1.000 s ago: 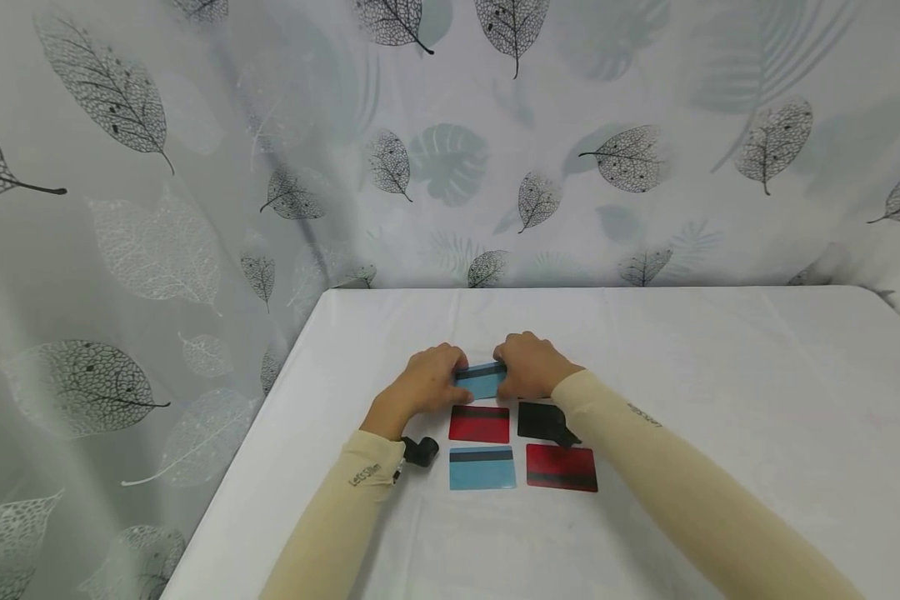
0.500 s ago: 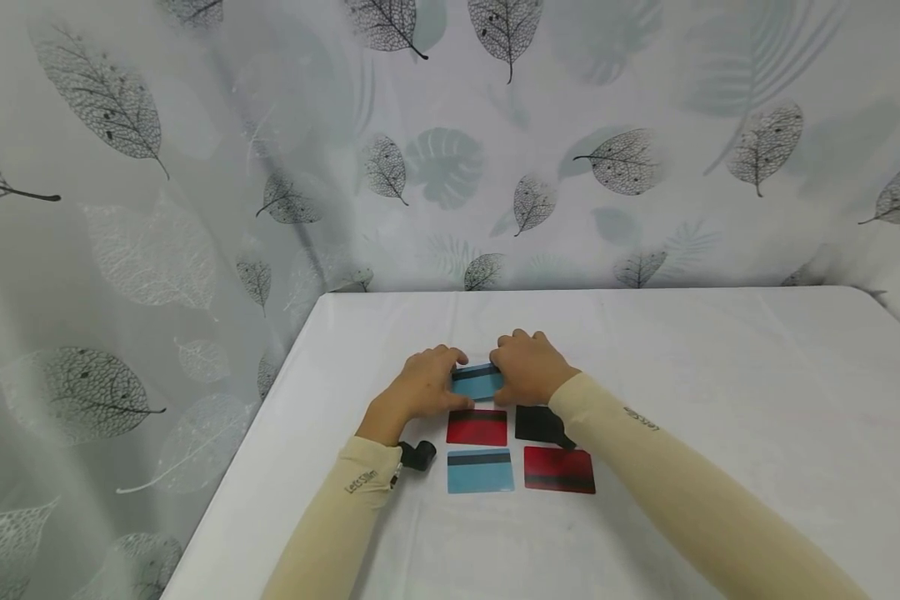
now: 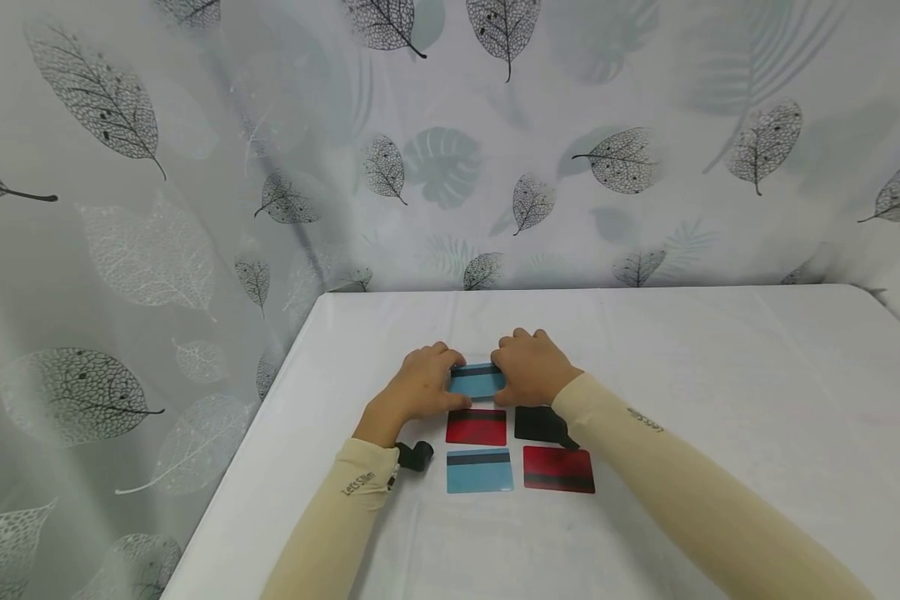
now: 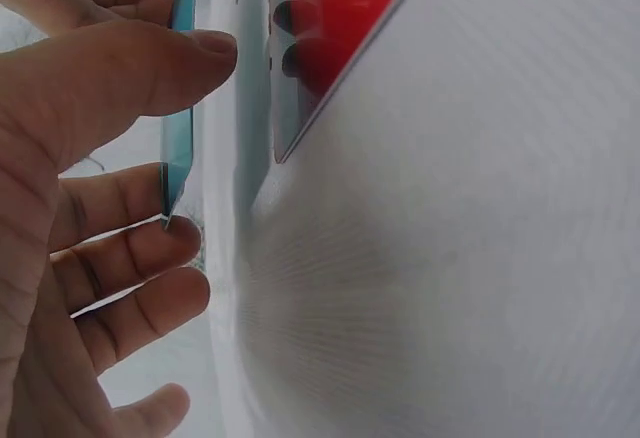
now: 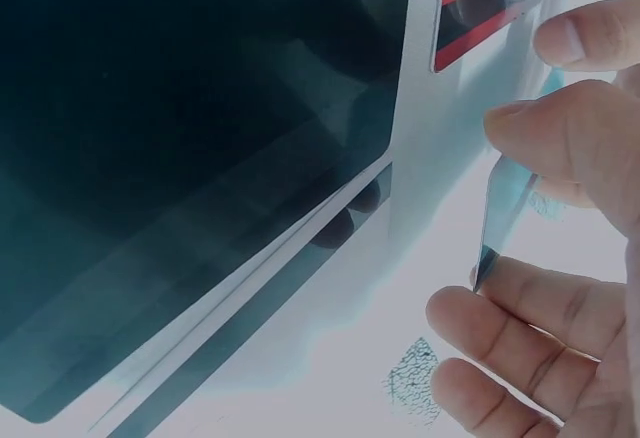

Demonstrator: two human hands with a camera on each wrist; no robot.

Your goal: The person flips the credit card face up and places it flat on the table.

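A light blue card (image 3: 477,381) with a dark stripe spans the gap between my two hands. My left hand (image 3: 422,382) grips its left end, thumb (image 4: 200,53) at the near edge and a fingertip at the far edge. At its right end, my right hand (image 3: 531,367) holds it the same way, thumb (image 5: 530,123) nearest my body. Both wrist views show the card raised over the white table (image 4: 480,238). A red card (image 3: 476,427) lies just below the held card, and a black card (image 3: 540,425) lies partly under my right wrist.
Nearer my body lie a second blue card (image 3: 479,472) and another red card (image 3: 558,470), side by side. The right wrist view shows a further dark-striped card (image 5: 255,323) beyond the black one, hidden by my right hand in the head view. A leaf-patterned curtain (image 3: 450,167) hangs behind the table.
Both hands keep hold of the blue card, which has levelled slightly from its tilt. The view has shifted a little; the other cards stay in place.
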